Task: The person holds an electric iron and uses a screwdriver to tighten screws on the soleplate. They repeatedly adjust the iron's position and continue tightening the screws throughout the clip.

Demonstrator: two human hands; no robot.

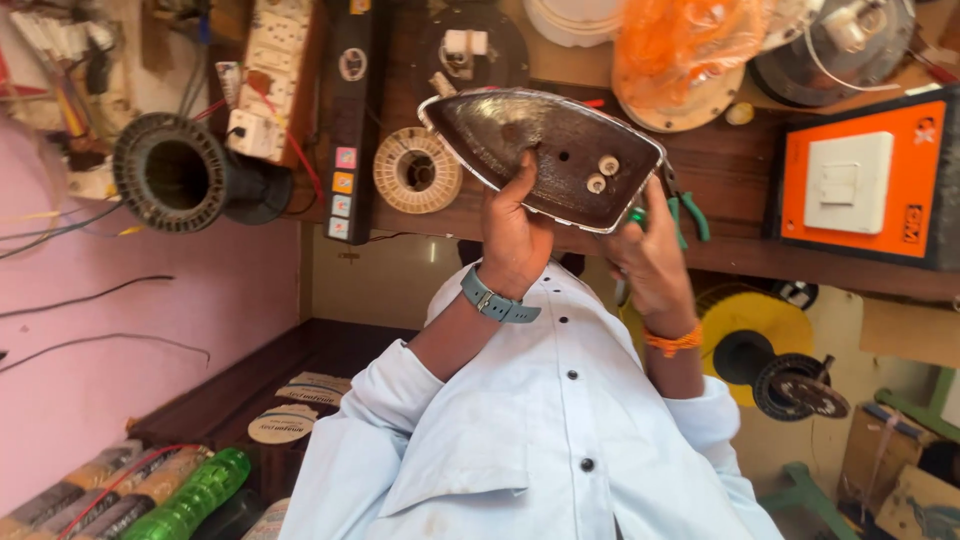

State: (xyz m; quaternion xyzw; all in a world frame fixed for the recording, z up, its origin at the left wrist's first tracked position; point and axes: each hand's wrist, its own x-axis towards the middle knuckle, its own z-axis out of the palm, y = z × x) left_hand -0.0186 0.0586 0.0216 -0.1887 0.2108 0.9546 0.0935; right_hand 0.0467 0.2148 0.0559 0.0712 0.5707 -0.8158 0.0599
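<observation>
My left hand [512,235], with a grey watch [495,300] on its wrist, grips the lower edge of an iron soleplate [545,150]. The plate is held up and tilted. Its dark inner side faces me and carries two white terminals near the right end. My right hand [650,262], an orange thread around its wrist, is shut on green-handled pliers [690,215]. The pliers sit at the plate's right edge, their jaws hidden behind the plate and my fingers. My light blue shirt fills the lower middle.
A wooden bench [740,170] behind the plate holds an orange switch box [860,185], a white spool [417,170], a black spool [180,172], a black power strip [350,120] and an orange plastic bag [680,45]. A yellow reel [750,330] and a green bottle [195,495] lie lower down.
</observation>
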